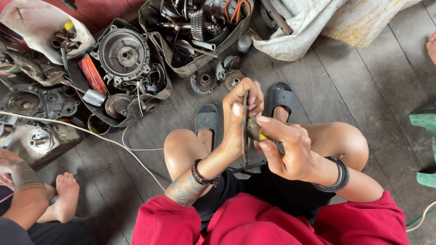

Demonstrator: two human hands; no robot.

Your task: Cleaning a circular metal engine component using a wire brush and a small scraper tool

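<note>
While both hands [265,131] pinch a thin disc [245,129] edge-on, engine parts [123,54] crowd ahead — sandals [207,119] between.

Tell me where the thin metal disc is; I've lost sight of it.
In the head view the thin metal disc stands edge-on at centre, held in the left hand, with the right hand against it, above the person's knees.

Single head cam, looked steeply down, close over left hand [240,115] & right hand [286,149]; floor [359,90] beyond.
</note>
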